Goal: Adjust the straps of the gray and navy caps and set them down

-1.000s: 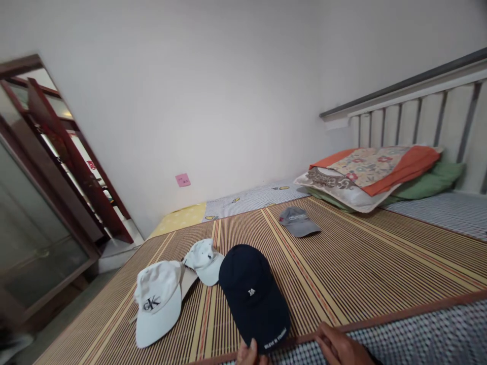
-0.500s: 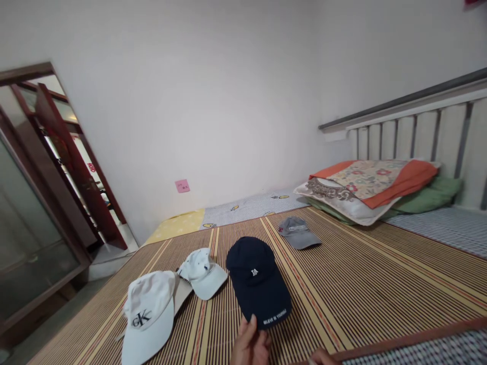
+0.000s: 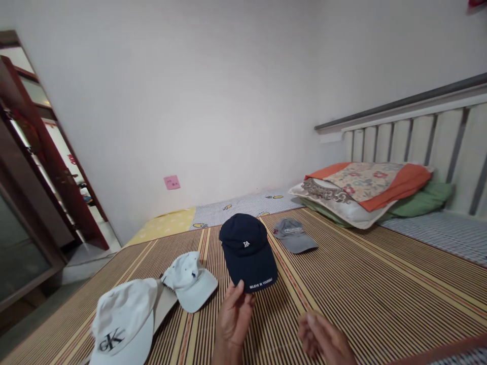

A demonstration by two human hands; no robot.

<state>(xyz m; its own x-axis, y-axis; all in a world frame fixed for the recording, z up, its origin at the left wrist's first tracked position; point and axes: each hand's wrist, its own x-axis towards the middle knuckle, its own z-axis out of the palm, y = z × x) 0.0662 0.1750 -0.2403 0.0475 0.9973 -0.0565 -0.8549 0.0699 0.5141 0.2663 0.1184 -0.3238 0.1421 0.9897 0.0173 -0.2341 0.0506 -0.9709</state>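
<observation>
My left hand [image 3: 233, 322] grips the brim of a dark navy cap [image 3: 247, 251] and holds it lifted a little over the striped bamboo mat [image 3: 361, 284] on the bed. My right hand [image 3: 323, 338] hovers to the right, fingers loosely curled, holding nothing. A small white cap [image 3: 190, 281] lies just left of the navy cap. A larger white cap with a black logo [image 3: 122, 324] lies at the lower left. A grey cap [image 3: 293, 235] rests further back on the mat.
Pillows in orange, floral and green covers [image 3: 369, 190] are stacked at the headboard [image 3: 414, 137] on the right. A white wall with a pink sticky note [image 3: 171, 182] runs behind the bed. A dark wooden door frame [image 3: 34, 167] stands at the left.
My left hand has pushed the navy cap away from the mat's near edge and raised it. My right hand has come off the edge and now hovers. The view shifted right.
</observation>
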